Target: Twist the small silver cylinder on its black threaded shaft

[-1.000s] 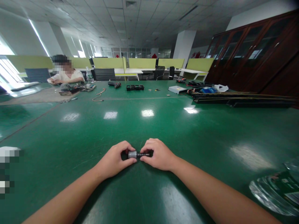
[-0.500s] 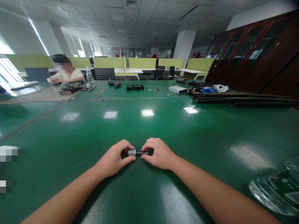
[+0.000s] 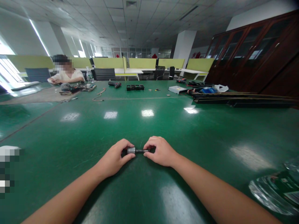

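Observation:
My left hand (image 3: 116,158) grips a small silver metal cylinder (image 3: 131,150) between thumb and fingers, low over the green table. From the cylinder's right side a thin dark shaft (image 3: 140,151) runs toward my right hand (image 3: 161,151). The thumb and fingers of that hand pinch the shaft's right end, which looks banded. Cylinder and shaft lie nearly in one line. Whether they are joined or only touching, I cannot tell. My fingers partly hide both ends.
A clear plastic bottle (image 3: 275,189) lies at the near right of the green table (image 3: 130,124). Across it are a power drill (image 3: 114,84), a black block (image 3: 135,87), a grey box (image 3: 177,90) and long dark strips (image 3: 217,99). Another person (image 3: 67,74) sits at the far left.
My right hand has shifted slightly right and away, and more of the thin shaft shows between my hands. My left hand with the cylinder has hardly moved.

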`<act>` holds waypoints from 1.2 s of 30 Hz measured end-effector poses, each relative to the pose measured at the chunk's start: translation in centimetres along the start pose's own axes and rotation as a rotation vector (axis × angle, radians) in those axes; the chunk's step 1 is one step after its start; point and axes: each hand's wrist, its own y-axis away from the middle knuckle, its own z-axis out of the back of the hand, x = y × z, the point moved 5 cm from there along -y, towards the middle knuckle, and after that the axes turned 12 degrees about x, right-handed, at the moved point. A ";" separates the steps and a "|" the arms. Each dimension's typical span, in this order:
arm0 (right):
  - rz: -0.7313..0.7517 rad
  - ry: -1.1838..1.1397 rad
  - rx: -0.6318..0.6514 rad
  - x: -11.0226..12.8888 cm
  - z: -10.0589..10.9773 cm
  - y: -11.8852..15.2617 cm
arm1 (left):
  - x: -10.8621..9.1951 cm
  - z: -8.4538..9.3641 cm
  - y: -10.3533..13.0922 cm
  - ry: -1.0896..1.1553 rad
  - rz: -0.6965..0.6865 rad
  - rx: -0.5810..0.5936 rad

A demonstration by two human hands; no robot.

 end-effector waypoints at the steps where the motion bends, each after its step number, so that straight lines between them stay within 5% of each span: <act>1: -0.003 0.003 0.000 -0.1 0.1 0.0 | 0.0 0.0 0.0 0.001 0.000 -0.002; 13: -0.093 0.021 -0.008 -1.0 0.7 0.2 | 0.1 0.1 0.1 -0.012 0.025 -0.020; 24: 0.114 -0.098 0.033 1.2 -0.3 0.1 | 0.7 0.0 0.1 -0.017 -0.040 -0.027; 36: 0.108 -0.078 0.047 1.7 -0.4 0.1 | 0.1 -0.1 0.1 0.014 -0.060 0.015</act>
